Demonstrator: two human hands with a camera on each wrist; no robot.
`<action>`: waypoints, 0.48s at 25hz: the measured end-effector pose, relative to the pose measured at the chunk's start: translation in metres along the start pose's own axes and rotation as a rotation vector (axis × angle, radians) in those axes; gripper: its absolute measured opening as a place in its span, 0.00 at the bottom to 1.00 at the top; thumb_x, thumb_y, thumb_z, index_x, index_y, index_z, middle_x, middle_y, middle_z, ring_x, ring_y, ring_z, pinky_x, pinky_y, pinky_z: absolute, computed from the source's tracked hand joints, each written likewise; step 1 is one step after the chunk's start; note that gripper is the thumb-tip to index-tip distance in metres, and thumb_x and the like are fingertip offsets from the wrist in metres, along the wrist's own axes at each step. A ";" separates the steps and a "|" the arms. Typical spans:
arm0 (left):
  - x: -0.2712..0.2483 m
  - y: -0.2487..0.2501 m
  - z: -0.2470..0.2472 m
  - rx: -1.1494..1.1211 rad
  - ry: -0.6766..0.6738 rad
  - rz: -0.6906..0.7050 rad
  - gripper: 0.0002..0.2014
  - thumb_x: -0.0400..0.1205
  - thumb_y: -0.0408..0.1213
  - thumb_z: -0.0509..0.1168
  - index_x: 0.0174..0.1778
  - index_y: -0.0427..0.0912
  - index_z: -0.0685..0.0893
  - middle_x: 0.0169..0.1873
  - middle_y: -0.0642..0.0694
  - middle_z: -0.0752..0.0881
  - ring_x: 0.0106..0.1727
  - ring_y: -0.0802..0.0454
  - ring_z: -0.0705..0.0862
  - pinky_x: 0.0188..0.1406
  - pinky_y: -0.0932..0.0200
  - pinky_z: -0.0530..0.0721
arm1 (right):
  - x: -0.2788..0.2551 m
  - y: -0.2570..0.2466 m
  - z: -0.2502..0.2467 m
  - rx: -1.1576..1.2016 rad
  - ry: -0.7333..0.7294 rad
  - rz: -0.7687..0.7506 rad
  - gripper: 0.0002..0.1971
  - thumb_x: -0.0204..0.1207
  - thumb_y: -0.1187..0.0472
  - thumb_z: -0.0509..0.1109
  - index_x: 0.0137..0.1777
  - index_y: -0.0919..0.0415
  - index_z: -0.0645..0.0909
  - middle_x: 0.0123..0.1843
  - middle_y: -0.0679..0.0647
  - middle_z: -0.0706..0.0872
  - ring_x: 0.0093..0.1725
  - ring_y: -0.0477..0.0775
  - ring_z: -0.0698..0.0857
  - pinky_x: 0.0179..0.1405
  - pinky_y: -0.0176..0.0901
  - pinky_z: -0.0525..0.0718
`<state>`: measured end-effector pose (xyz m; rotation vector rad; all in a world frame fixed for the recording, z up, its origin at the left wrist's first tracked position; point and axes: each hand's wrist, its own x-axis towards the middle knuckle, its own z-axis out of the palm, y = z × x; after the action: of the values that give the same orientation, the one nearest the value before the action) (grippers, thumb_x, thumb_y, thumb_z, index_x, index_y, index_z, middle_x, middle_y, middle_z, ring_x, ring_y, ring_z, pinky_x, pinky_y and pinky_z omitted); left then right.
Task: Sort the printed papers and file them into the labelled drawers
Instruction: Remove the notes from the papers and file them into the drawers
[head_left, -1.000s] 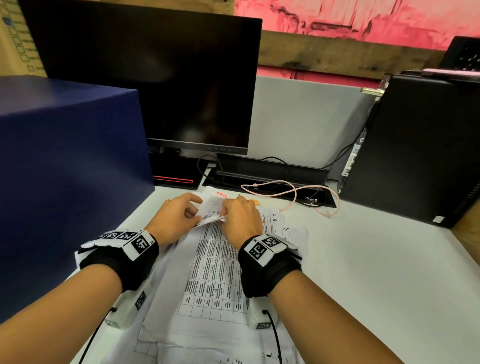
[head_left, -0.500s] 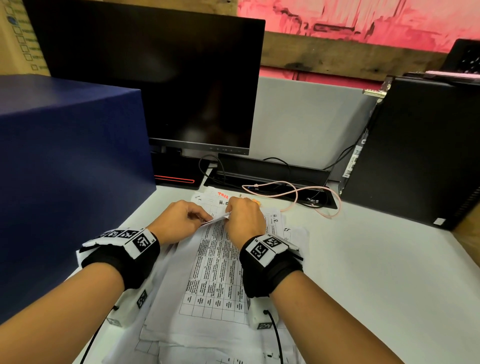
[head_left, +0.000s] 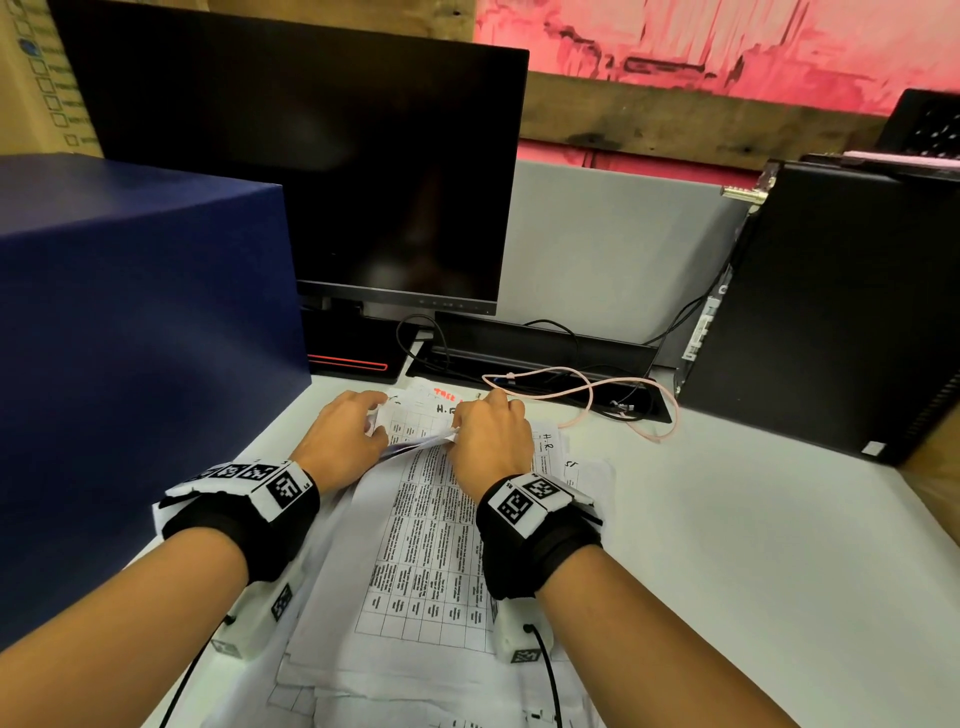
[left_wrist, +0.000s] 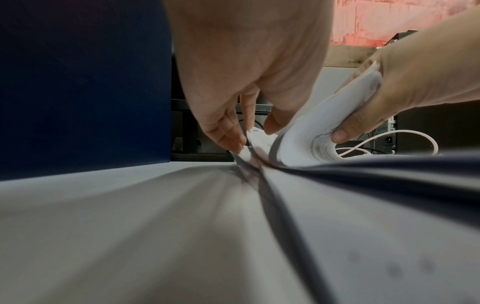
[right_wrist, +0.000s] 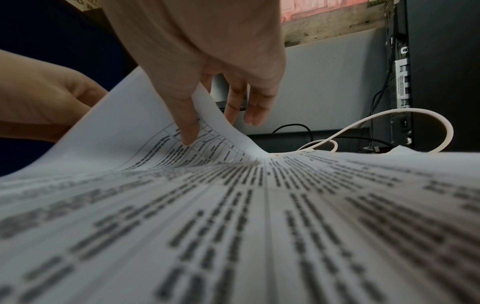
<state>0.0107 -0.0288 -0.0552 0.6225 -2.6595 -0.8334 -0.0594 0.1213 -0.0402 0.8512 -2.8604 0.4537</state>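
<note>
A pile of printed papers lies on the white desk; the top sheet carries a printed table. Both hands work at its far end. My right hand pinches the raised far edge, thumb on the printed face and fingers behind it. My left hand pinches paper edges at the far left corner, just beside the curled top sheet. Handwritten letters show on sheets beyond the hands. No labelled drawers are visible.
A tall dark blue box stands close on the left. Behind the papers are a dark monitor, a black tray with cables and a looping pale cable. At the right stands a black computer tower.
Both hands stayed at the far end of the pile. The top sheet's far edge dropped almost flat half a second ago and now curls up again between the hands.
</note>
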 end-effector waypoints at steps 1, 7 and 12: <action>0.000 0.000 0.000 -0.004 0.009 0.000 0.23 0.82 0.31 0.63 0.75 0.40 0.73 0.69 0.41 0.77 0.61 0.46 0.81 0.52 0.65 0.76 | 0.000 0.000 0.000 0.006 -0.001 0.002 0.13 0.77 0.60 0.70 0.61 0.55 0.83 0.63 0.57 0.77 0.64 0.60 0.73 0.58 0.49 0.77; 0.000 -0.001 -0.001 -0.039 0.057 0.044 0.21 0.81 0.31 0.65 0.72 0.42 0.77 0.64 0.45 0.82 0.51 0.53 0.80 0.50 0.64 0.77 | 0.000 -0.001 0.002 0.014 0.000 -0.005 0.12 0.77 0.61 0.70 0.61 0.55 0.82 0.62 0.57 0.79 0.63 0.60 0.74 0.57 0.48 0.77; 0.001 -0.001 -0.002 -0.111 0.108 0.049 0.21 0.78 0.32 0.70 0.67 0.46 0.78 0.51 0.51 0.82 0.41 0.58 0.81 0.41 0.69 0.76 | 0.000 -0.001 0.002 0.033 0.000 -0.008 0.11 0.77 0.62 0.70 0.59 0.55 0.82 0.61 0.57 0.80 0.63 0.60 0.74 0.57 0.48 0.78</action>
<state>0.0112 -0.0309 -0.0544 0.5570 -2.5026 -0.8999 -0.0595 0.1199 -0.0424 0.8683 -2.8558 0.5012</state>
